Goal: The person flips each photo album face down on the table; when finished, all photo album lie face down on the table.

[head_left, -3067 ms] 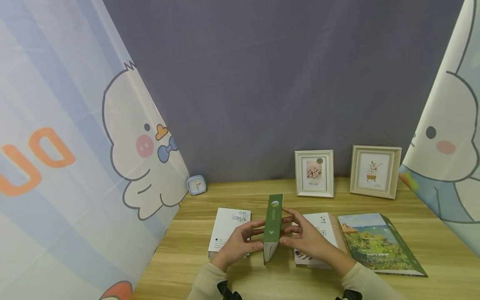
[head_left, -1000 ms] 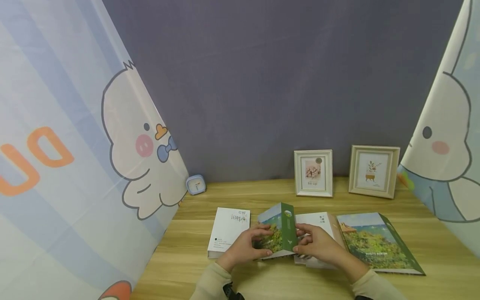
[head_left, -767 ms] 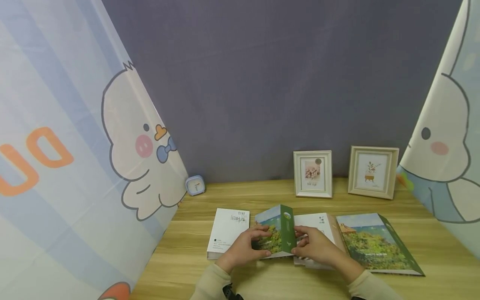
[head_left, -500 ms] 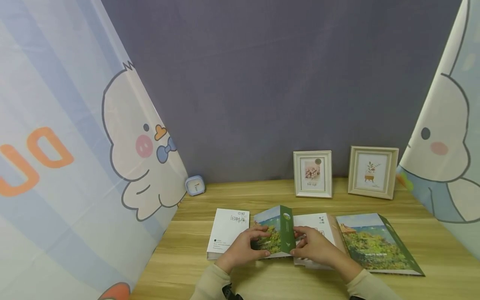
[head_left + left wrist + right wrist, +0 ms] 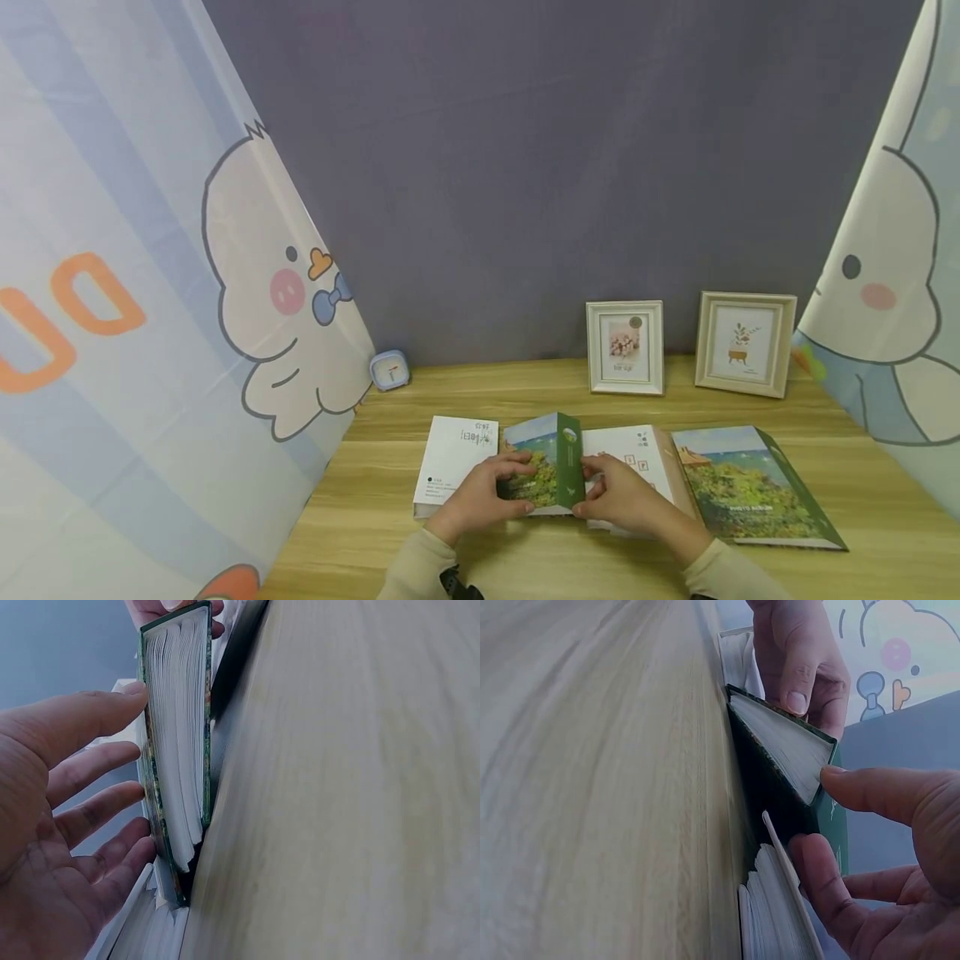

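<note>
A small photo album [image 5: 534, 437] with a painted landscape cover and green spine tilts above the wooden table, spine raised on the right. My left hand [image 5: 477, 497] lays its thumb and extended fingers against the front cover. My right hand [image 5: 621, 497] pinches the spine side; in the right wrist view its thumb [image 5: 877, 791] touches the spine's corner and a finger is under the back cover. White page edges [image 5: 176, 727] face the left wrist camera. A white book [image 5: 456, 458] lies left of the album, and another white book [image 5: 633, 442] lies partly beneath my right hand.
A larger photo album [image 5: 750, 479] with a similar landscape cover lies at the right. Two picture frames [image 5: 625, 347] [image 5: 745, 343] stand at the back right, against a grey curtain [image 5: 510, 183]. A small blue clock [image 5: 389, 370] stands at the back left of the table [image 5: 540, 575].
From nearly upright between both hands, the small album has tipped leftward, showing its front cover. During the last second it has shifted slightly left and lower with both hands.
</note>
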The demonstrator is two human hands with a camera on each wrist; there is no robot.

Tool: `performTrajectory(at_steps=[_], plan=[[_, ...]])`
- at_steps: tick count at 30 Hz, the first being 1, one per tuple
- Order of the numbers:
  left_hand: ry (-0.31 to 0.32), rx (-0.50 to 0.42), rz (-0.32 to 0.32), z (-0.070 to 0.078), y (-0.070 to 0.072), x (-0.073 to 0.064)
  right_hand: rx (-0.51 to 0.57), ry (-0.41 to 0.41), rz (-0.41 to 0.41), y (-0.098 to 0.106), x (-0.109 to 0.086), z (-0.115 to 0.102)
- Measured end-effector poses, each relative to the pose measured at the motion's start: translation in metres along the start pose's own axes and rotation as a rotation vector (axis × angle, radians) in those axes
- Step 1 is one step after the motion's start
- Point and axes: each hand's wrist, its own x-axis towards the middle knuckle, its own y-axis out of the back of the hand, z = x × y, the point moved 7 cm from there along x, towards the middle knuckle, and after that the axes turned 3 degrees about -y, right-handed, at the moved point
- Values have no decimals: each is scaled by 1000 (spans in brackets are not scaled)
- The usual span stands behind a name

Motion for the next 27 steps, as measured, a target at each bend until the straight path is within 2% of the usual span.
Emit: performTrajectory(at_steps=[15,27], plan=[[-7,5,-9,0,-1,1,-37,31,39,-1,-1,0],[37,26,-16,-3,1,-2,6,4,16,-2,1,3]])
